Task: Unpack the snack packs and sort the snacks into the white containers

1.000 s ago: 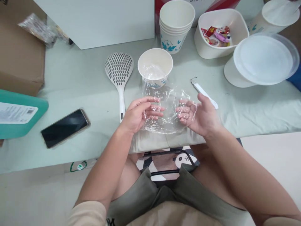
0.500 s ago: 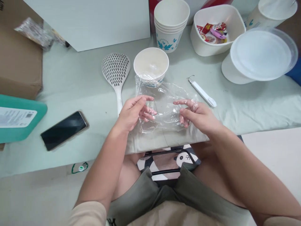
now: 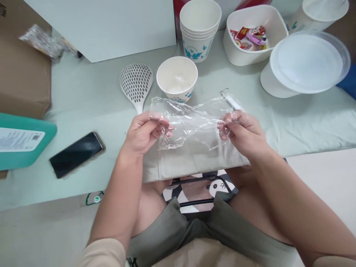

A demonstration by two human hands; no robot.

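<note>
A clear plastic bag or film (image 3: 191, 124) is stretched between my two hands above the table's front edge. My left hand (image 3: 147, 131) pinches its left side, fingers curled. On the right side, my right hand (image 3: 240, 129) grips it with bent fingers. Just behind the film stands a white paper bowl (image 3: 177, 79) with a blue print. A white slotted skimmer (image 3: 136, 83) lies left of the bowl, its handle running behind my left hand. The film and my right hand partly cover a white cutter-like tool (image 3: 231, 101).
A phone (image 3: 76, 154) and a green container (image 3: 25, 141) lie at the left. Along the back are stacked paper cups (image 3: 199, 37), a white tub (image 3: 243, 52) of wrapped sweets and a lidded tub (image 3: 308, 63). A cardboard box (image 3: 25, 70) stands at the far left.
My hands have moved apart and their fingers have closed on the film, which is now pulled wider and tauter. It has come away from the bowl's front and now overlaps the white tool.
</note>
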